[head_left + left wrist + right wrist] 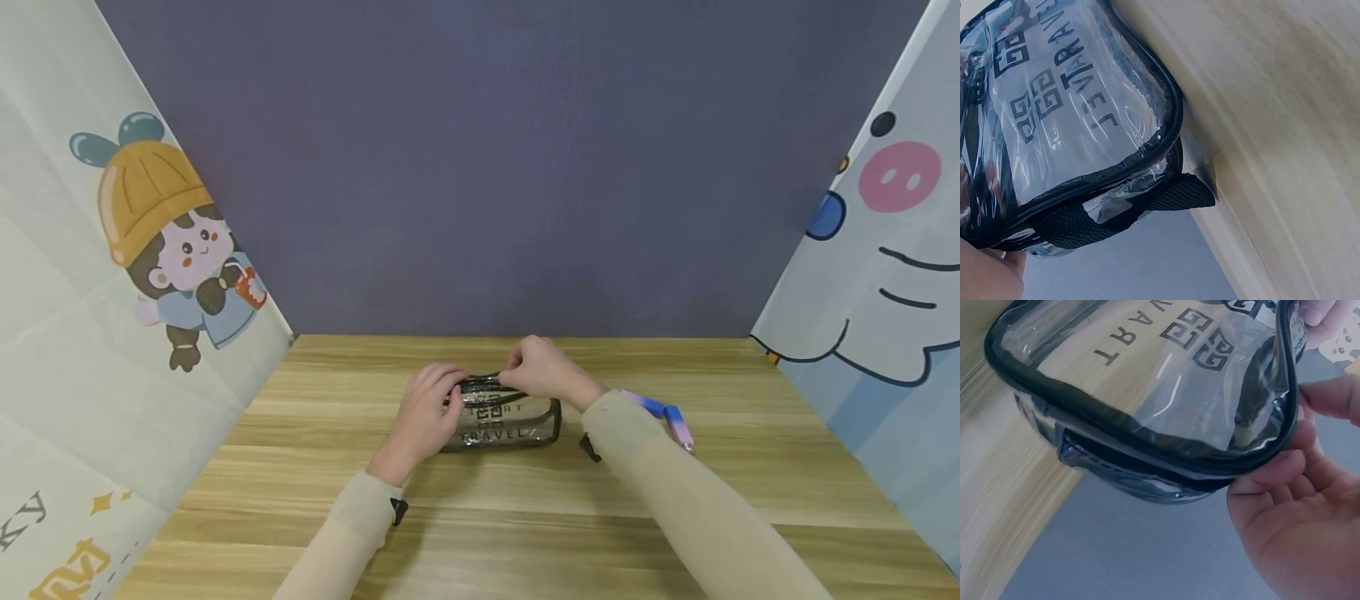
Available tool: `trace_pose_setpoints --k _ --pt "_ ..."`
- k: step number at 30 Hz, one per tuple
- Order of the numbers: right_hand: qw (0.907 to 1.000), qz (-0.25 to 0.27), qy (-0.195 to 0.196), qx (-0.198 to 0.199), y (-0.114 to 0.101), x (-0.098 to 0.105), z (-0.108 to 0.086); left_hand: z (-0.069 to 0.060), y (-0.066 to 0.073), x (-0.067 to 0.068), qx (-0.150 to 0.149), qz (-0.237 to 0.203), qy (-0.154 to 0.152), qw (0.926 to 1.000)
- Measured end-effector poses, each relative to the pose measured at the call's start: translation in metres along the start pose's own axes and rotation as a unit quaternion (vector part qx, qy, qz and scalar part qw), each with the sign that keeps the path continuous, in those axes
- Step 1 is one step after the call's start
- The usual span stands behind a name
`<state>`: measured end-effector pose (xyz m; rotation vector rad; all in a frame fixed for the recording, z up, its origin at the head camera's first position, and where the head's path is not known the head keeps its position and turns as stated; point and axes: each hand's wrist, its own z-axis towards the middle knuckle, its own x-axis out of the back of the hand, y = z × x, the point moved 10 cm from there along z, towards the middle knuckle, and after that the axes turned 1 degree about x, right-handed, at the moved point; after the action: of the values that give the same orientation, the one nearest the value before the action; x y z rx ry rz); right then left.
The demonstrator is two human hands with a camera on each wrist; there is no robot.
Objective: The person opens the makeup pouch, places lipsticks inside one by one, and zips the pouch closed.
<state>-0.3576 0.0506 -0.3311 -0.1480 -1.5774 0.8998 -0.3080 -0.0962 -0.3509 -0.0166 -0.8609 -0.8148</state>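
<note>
I have the left hand [431,410] curled round the clear pouch [513,421] at its left end, the right hand [543,369] pinching its top edge.

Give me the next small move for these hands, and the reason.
Probably slide the right hand along the top of the clear pouch while the left hand steadies it: both hands hold it there, and what looks like a zip runs toward the right hand. Whether it is open, I cannot tell.
</note>
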Motion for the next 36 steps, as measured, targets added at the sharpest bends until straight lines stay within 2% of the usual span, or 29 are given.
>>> trace_pose_setpoints --k 6,10,19,26,36 --pt "1.0 -0.001 0.007 0.004 0.002 0.003 -0.001 0.001 -0.001 0.002 0.008 -0.003 0.002 1.0" --pt "0.9999 0.001 0.01 0.01 0.003 0.005 -0.003 0.002 0.001 0.001 0.0 0.0 0.002 1.0" --pt "0.9997 0.018 0.014 -0.008 0.015 0.007 -0.009 0.0 0.001 0.0 -0.001 0.003 0.004 1.0" --pt "0.9992 0.036 0.014 -0.005 0.018 0.009 -0.013 0.0 0.001 -0.002 -0.003 0.004 -0.002 1.0" --pt "0.9989 0.038 0.026 -0.01 0.026 0.012 -0.016 -0.001 0.0 -0.002 -0.006 0.004 0.006 1.0"
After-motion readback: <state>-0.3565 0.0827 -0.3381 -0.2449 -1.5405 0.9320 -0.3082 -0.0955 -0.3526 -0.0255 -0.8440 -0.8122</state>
